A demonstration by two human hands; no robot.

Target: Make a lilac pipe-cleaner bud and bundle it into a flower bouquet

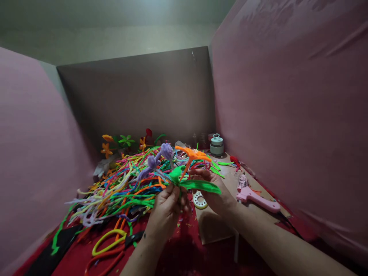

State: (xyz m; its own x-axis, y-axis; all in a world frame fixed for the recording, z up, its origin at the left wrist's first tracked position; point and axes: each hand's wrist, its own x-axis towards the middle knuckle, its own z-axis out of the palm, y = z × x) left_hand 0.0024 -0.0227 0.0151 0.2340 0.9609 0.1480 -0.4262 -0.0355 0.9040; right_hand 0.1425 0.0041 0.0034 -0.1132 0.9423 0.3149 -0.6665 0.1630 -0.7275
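Note:
My left hand (169, 203) is closed round the base of a pipe cleaner bouquet. The bouquet has fuzzy purple flowers (166, 151), an orange flower (193, 154) on an orange stem, and green leaves. One long green leaf (202, 186) sticks out to the right, across the front of my right hand (214, 191). The fingers of that hand are loosely bent, with their tips beside the orange stem; the leaf partly covers them, and no grip on anything shows.
A big heap of colourful pipe cleaners (120, 184) lies left and behind. Scissors with yellow and orange handles (110, 243) rest front left. To the right are a pink glue gun (258, 199), a white ring-shaped piece (199, 200) and cardboard (214, 226). A lidded jar (217, 147) stands behind.

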